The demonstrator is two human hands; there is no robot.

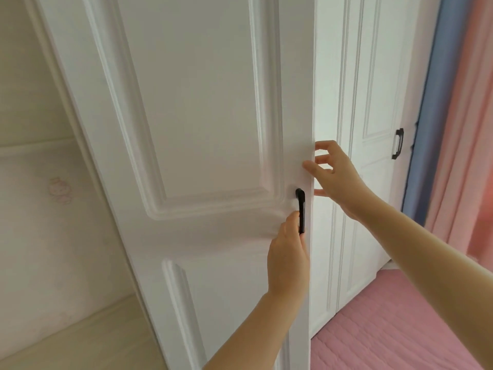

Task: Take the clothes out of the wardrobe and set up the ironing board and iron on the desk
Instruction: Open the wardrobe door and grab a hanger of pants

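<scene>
A white panelled wardrobe door fills the middle of the head view, swung partly out. Its black handle sits near the door's right edge. My left hand grips the lower part of that handle. My right hand is at the door's free edge just above the handle, thumb on the front face and fingers curled round the edge. A second white wardrobe door with its own black handle stands closed behind. No clothes, ironing board or iron are in view.
Blue curtain and pink curtain hang at the right. A pink quilted bed cover lies at the lower right. A cream padded wall panel is at the left.
</scene>
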